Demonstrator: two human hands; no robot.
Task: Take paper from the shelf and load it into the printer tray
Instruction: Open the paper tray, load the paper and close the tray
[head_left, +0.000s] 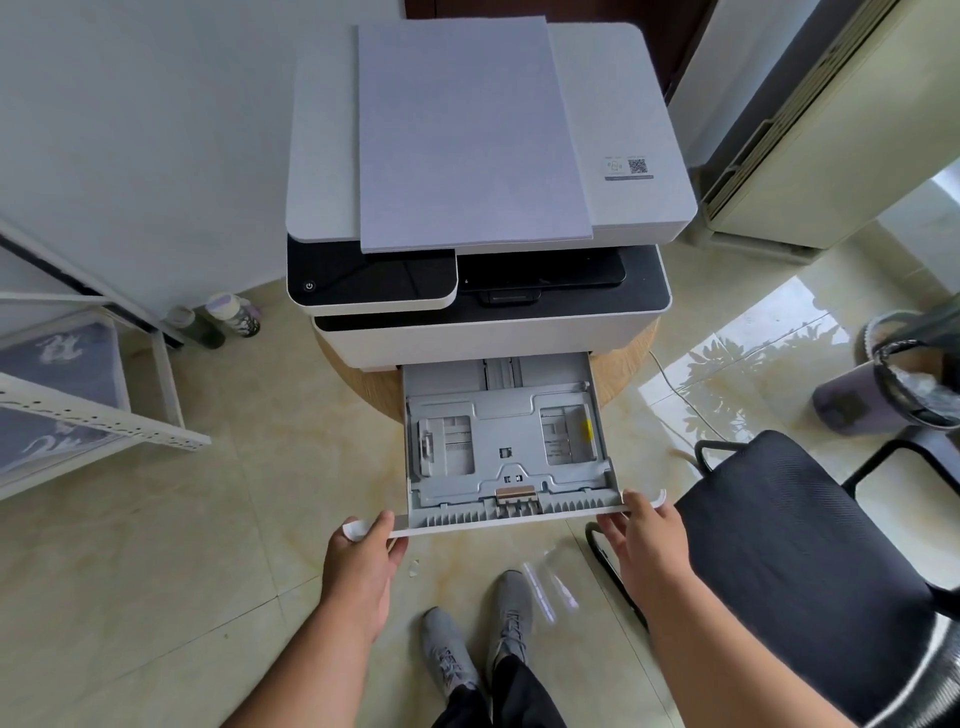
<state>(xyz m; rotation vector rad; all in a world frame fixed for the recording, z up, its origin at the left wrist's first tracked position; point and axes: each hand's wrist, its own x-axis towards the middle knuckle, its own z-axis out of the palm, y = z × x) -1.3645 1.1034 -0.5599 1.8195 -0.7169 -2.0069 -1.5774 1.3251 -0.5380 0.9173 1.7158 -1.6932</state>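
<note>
Paper for this task, a flat white stack of sheets (470, 135), lies on the closed scanner lid of the white and black desktop printer (644, 130), well apart from both of your hands. Below it, the grey plastic printer tray (506, 452) is drawn out and shows 0 sheets; its guides and a small yellow tab are exposed. Your left hand (363, 561) is curled around the left end of the tray's white front lip, thumb on top, and your right hand (647, 535) pinches the right end the same way; neither hand has any paper. Expect the stack to be moderately heavy for its size, limp across its length, and prone to fanning, since smooth sheets slide on each other. Take hold at the 2 long edges, fingers beneath and thumbs above, and keep the stack level so it does not bow or shed sheets. The tray itself is thin moulded plastic and likely flexes, so support it at both ends. A label with a QR code (638, 166) sits on the lid's right side; its text is too small to read. No brand name is legible. A power symbol (309, 286) marks the black control panel.
</note>
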